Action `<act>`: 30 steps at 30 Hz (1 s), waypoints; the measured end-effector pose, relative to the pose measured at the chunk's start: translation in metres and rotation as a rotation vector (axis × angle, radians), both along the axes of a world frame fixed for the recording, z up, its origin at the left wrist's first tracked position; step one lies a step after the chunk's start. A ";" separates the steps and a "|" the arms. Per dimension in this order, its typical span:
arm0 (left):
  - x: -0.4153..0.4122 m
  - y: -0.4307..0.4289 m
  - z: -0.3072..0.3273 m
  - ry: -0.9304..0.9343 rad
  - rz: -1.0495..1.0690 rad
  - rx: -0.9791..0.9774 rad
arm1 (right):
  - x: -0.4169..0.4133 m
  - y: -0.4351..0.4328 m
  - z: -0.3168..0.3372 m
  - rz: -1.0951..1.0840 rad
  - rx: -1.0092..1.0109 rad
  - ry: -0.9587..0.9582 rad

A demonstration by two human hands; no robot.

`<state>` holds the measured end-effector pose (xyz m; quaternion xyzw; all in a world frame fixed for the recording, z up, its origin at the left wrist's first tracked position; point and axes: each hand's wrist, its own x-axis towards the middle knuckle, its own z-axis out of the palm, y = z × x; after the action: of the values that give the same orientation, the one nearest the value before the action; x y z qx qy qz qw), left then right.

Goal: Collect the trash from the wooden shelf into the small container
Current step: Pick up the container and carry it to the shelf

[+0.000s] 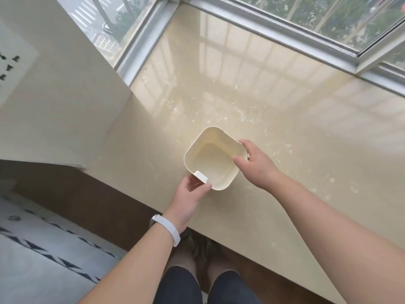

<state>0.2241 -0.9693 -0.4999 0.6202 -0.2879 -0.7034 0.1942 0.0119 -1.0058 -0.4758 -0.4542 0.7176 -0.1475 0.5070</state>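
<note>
At the far left a pale grey rug with dark blue streaks [43, 249] lies on the floor beside a dark brown wooden base [92, 200] that runs under the ledge. On the left wrist sits a white band [167, 229]. The left hand [188, 194] grips the near-left corner of the small cream plastic container with rounded corners [213, 159], thumb on the rim beside a small white clip-like tab [201, 176], fingers curled beneath. The container sits on or just above the glossy beige stone window ledge [306, 161], near its front edge; contact cannot be told. It is squarish and deep, mouth open straight upward, turned so its corners point toward and away from the person; its smooth inside holds nothing. The right hand [255, 163] pinches the far-right rim, thumb inside the wall, fingers outside. The ledge is shiny, reflecting window bars, and speckled with pale flecks. Behind it runs a grey metal window frame [274, 29].
</note>
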 end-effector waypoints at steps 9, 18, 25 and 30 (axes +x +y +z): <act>0.001 -0.002 0.026 0.034 0.041 0.044 | 0.004 0.014 0.025 -0.155 -0.001 -0.106; -0.015 -0.005 0.115 0.035 -0.080 -0.056 | -0.019 0.053 0.114 -0.262 -0.119 -0.194; -0.051 -0.009 0.174 0.129 -0.140 -0.194 | -0.053 0.080 0.177 -0.323 -0.265 -0.189; -0.064 -0.014 0.205 0.217 -0.163 -0.265 | -0.066 0.095 0.202 -0.349 -0.342 -0.132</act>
<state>0.1602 -0.9829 -0.2948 0.4843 -0.4046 -0.7355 0.2466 -0.0546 -0.9104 -0.2735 -0.3917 0.7150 -0.3815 0.4356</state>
